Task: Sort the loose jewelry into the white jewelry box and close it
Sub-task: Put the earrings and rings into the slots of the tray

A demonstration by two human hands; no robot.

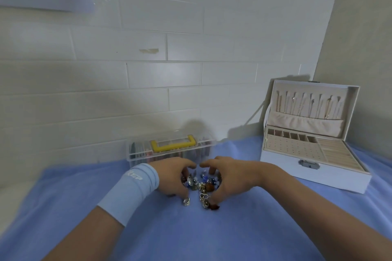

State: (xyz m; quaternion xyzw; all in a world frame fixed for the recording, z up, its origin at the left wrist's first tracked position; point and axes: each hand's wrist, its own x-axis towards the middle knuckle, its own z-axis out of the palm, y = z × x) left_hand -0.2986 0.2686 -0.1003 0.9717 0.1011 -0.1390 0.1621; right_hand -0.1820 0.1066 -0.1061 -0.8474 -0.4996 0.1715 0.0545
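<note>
A small heap of loose jewelry (200,184), with beads, rings and charms, lies on the blue cloth in the middle. My left hand (172,178) curves around the heap's left side and my right hand (229,178) curves around its right side, fingers bent over the pieces. Whether either hand pinches a piece is hidden. A silver ring (186,201) and a gold charm (204,198) lie just in front of the heap. The white jewelry box (318,172) stands open at the right, lid upright, with beige compartments inside.
A clear plastic case with a yellow handle (171,146) stands right behind the heap against the tiled wall. The blue cloth (212,235) covers the table. The side wall rises just behind the box on the right.
</note>
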